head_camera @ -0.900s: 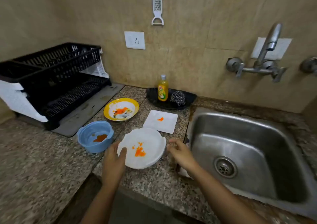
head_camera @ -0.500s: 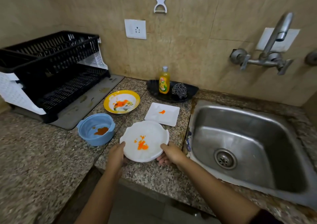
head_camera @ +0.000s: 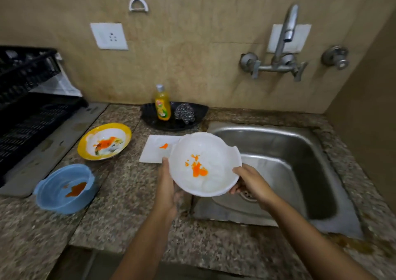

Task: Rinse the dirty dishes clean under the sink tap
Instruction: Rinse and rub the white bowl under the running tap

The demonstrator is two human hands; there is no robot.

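A white bowl (head_camera: 212,151) smeared with orange sauce is held above the sink's left edge. My left hand (head_camera: 168,185) grips its left rim and my right hand (head_camera: 248,179) grips its right rim. The steel sink (head_camera: 300,164) lies under and to the right of it. The tap (head_camera: 287,29) on the wall runs no water. On the counter stand a yellow-rimmed plate (head_camera: 126,135), a blue bowl (head_camera: 53,191) and a white square plate (head_camera: 153,151), all stained with sauce.
A black tray (head_camera: 150,116) against the wall holds a yellow soap bottle (head_camera: 162,106) and a steel scrubber (head_camera: 184,113). A black dish rack (head_camera: 27,108) on a grey mat (head_camera: 64,138) fills the left. A second valve (head_camera: 336,56) sits right of the tap.
Both hands took hold of the white bowl on the counter, lifted it and carried it right, to the sink's left edge. The view has swung right as well.
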